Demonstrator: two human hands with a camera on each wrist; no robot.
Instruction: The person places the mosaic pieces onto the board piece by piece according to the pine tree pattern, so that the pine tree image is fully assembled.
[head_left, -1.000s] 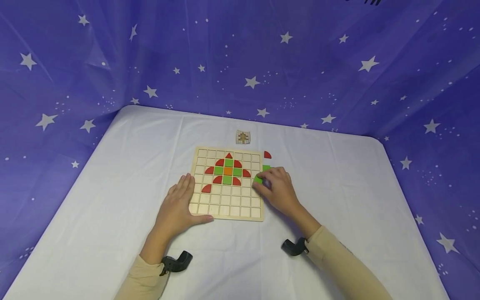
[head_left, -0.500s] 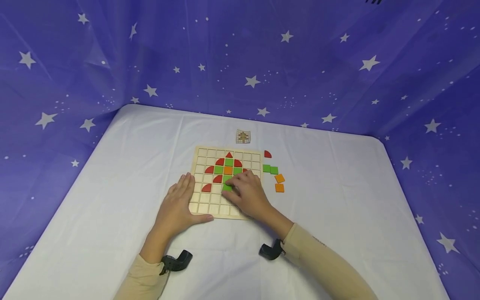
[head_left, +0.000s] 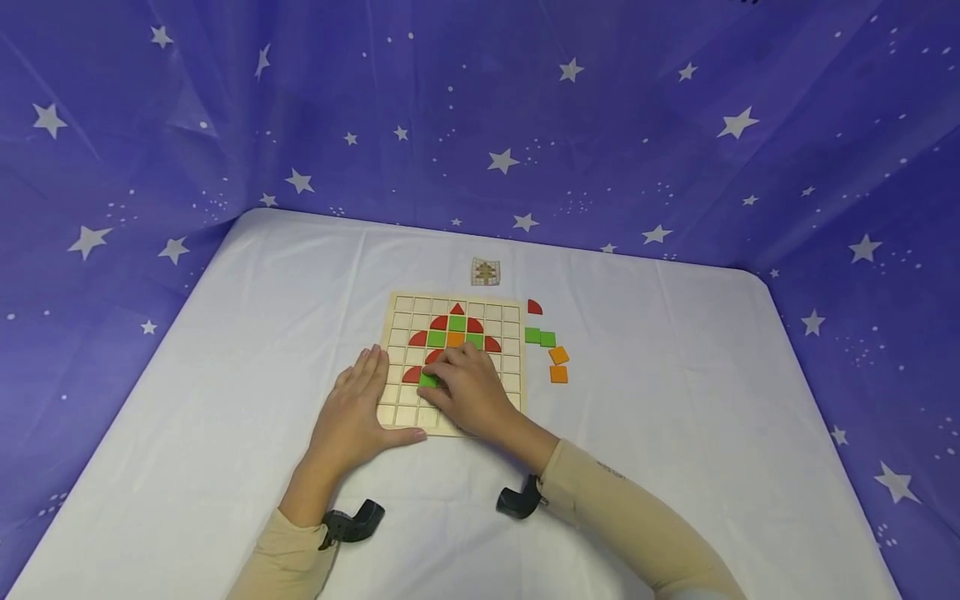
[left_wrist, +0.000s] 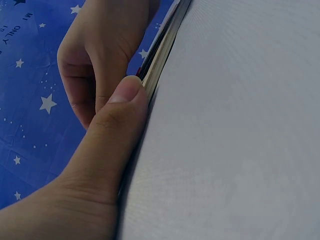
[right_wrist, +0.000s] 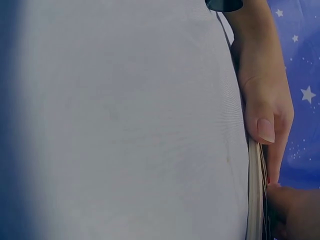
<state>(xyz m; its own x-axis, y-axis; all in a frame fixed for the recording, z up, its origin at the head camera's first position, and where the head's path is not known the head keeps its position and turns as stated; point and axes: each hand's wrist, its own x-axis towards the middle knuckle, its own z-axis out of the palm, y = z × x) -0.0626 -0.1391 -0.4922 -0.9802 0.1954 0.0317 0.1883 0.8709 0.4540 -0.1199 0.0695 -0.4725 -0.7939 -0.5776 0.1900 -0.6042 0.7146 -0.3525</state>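
A wooden grid board (head_left: 407,415) lies on the table with red, green and orange tiles in its cells. My right hand (head_left: 476,393) pinches a green square tile (head_left: 427,381) between thumb and fingers, low over the board. That tile is directly right of the lowest red quarter-circle tile (head_left: 412,375). Some tiles and cells are hidden under this hand. Along the board's left side rest the straight fingers of my left hand (head_left: 348,421), its thumb at the near edge. In the left wrist view the left thumb (left_wrist: 107,127) presses against the board's edge.
Right of the board lie a red quarter-circle (head_left: 534,307), two green squares (head_left: 532,335) and two orange squares (head_left: 558,375). A small pattern card (head_left: 485,272) with a tree figure sits beyond the far edge. A starry purple cloth (head_left: 502,160) hangs behind the white table.
My right hand has carried the green tile leftward from the board's right edge, past the middle column, to beside the lowest red quarter-circle. The left hand has stayed in place.
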